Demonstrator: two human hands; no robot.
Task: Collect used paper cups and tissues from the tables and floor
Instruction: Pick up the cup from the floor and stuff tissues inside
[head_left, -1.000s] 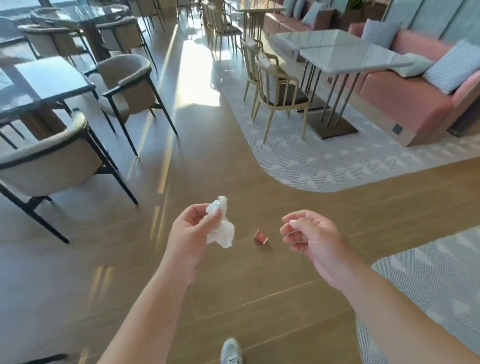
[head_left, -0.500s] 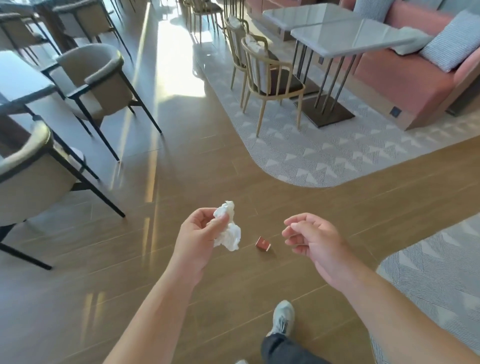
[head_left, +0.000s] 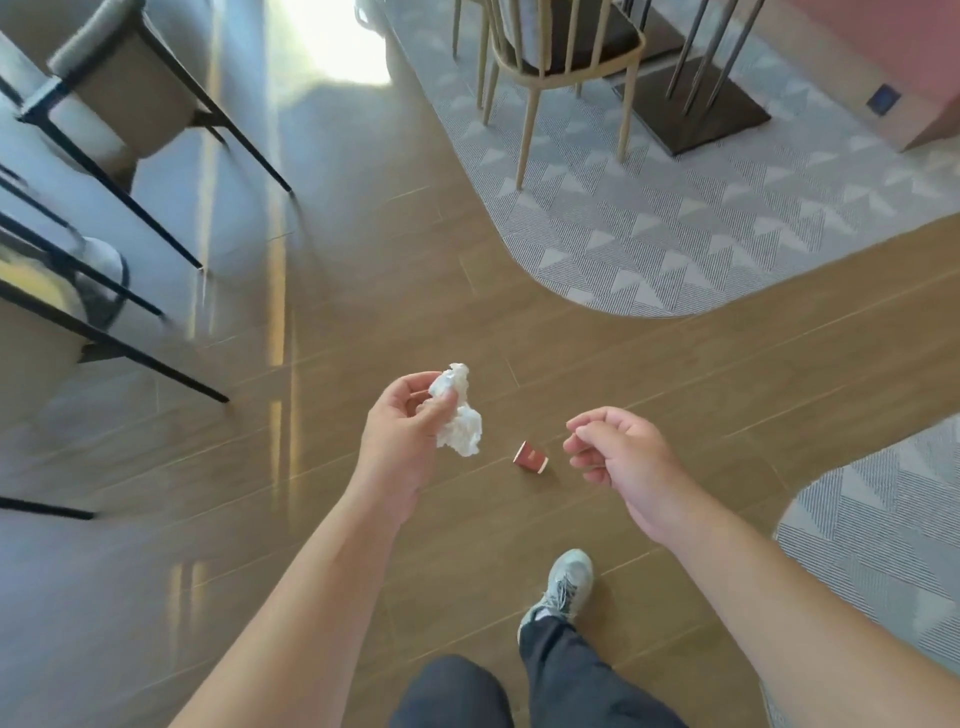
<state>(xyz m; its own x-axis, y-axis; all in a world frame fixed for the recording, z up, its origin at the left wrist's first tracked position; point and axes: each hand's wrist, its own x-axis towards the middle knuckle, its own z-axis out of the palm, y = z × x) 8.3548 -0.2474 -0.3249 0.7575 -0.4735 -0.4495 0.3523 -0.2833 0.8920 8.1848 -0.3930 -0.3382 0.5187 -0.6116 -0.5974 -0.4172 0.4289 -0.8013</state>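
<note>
My left hand (head_left: 405, 431) pinches a crumpled white tissue (head_left: 460, 413) between thumb and fingers, held out in front of me above the floor. A small red paper cup (head_left: 530, 458) lies on its side on the wooden floor, between my two hands in the picture. My right hand (head_left: 618, 449) hovers just right of the cup with fingers loosely curled and holds nothing.
Grey armchairs with black legs (head_left: 119, 98) stand at the left. A patterned grey rug (head_left: 701, 218) carries a tan wooden chair (head_left: 566, 57) and a table base (head_left: 691, 109) at the top right. Another rug (head_left: 883, 530) lies at the right. My shoe (head_left: 563, 584) steps forward below the cup.
I have walked forward and tilted my head down; the cup now appears closer and larger. My foot has stepped ahead. Both hands keep their pose, the tissue still in the left.
</note>
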